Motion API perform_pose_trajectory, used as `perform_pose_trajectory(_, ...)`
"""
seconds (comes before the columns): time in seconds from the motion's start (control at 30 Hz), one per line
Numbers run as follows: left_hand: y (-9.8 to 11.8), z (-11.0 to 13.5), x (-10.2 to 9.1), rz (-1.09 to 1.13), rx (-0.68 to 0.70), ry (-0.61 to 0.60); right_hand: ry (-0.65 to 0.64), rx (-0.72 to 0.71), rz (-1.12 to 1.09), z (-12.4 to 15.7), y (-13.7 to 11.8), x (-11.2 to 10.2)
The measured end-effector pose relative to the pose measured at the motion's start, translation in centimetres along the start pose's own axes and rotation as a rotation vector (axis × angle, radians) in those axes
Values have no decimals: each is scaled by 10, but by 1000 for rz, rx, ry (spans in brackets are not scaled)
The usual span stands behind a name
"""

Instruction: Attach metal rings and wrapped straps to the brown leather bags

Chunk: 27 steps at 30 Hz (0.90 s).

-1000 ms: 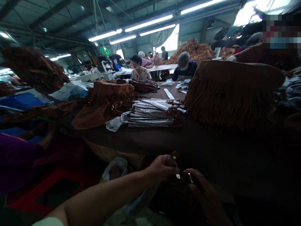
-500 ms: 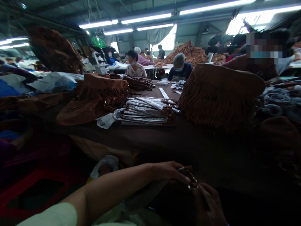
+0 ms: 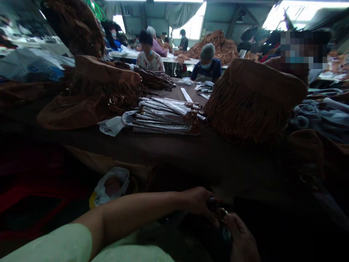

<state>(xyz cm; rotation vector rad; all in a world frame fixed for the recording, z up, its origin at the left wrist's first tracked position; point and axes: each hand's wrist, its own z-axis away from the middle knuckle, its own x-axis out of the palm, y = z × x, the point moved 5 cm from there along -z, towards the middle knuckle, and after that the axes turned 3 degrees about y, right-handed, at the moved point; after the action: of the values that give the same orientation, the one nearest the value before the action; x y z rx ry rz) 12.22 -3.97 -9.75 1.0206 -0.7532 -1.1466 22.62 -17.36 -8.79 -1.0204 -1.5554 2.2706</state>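
Note:
Low over my lap, my left hand [image 3: 200,201] is closed around the brown end of a strap, its fingers curled down. A gold-coloured metal ring [image 3: 223,211] shows between my two hands. My right hand [image 3: 241,233] pinches at this ring with thumb and forefinger from the right. Dark shadow hides the rest of the strap and most of the right-hand fingers. Beyond the hands, a pile of straps wrapped in white plastic [image 3: 166,116] lies on the dark tabletop [image 3: 169,151], with brown, metal-fitted ends toward the right.
Brown fringed bags stand on both sides of the pile, one at right [image 3: 253,98] and one at left [image 3: 106,78]. A white plastic bag [image 3: 113,185] hangs or sits below the table edge. Coiled wrapped straps [image 3: 313,109] lie far right. Several people work behind.
The view has tilted down and shifted slightly, so the table things appear higher. My hands stay together at the ring; my right hand has turned a little and sits slightly lower.

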Motion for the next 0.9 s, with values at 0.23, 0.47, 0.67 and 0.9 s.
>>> perform_pose_trajectory(0.23, -9, -2, 5, 84, 18, -32, -246, 67, 103, -3, -8, -6)
perform_pose_trajectory(0.47, -4, 5, -11, 228, 30, -281, -326, -137, -34, -27, 0, 10)
perform_pose_trajectory(0.67, -5, 5, -17, 336, 13, -343, -434, -434, 89, -45, -10, 22)
perform_pose_trajectory(0.9, -17, 7, -28, 327, -4, -244, -467, -653, 68, -40, -30, 40)
